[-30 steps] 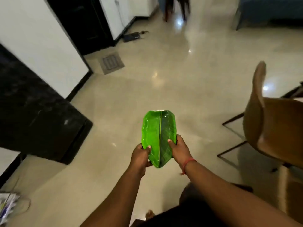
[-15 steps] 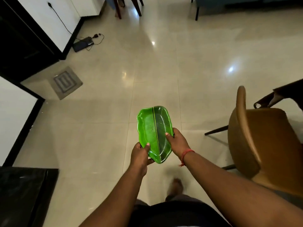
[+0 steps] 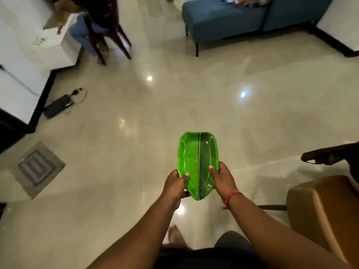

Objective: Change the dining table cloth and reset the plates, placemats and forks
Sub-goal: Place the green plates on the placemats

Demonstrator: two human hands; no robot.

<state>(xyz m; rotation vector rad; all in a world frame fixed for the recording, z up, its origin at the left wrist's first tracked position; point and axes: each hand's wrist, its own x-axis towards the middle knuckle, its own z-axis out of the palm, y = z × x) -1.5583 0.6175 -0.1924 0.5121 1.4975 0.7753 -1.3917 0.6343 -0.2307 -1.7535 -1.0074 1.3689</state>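
Carrying was the step in hand, by my reading: you held the green leaf-shaped plate out in front of you over bare floor, with no worktop in view, so the plate was in transit, and I could not tell whether toward or away from the dining table. Far left lay a small grey mat and, beyond it, a dark device with its cable trailing by the wall, both well apart from your path. Your left hand gripped the plate's near left edge, thumb on top, fingers curled beneath; your right hand pinched the near right edge the same way. Ahead, the polished floor was open up to the blue sofa. On your right the tan chair stood near your elbow. The next move probably called for keeping the plate level and swinging wide of that chair.
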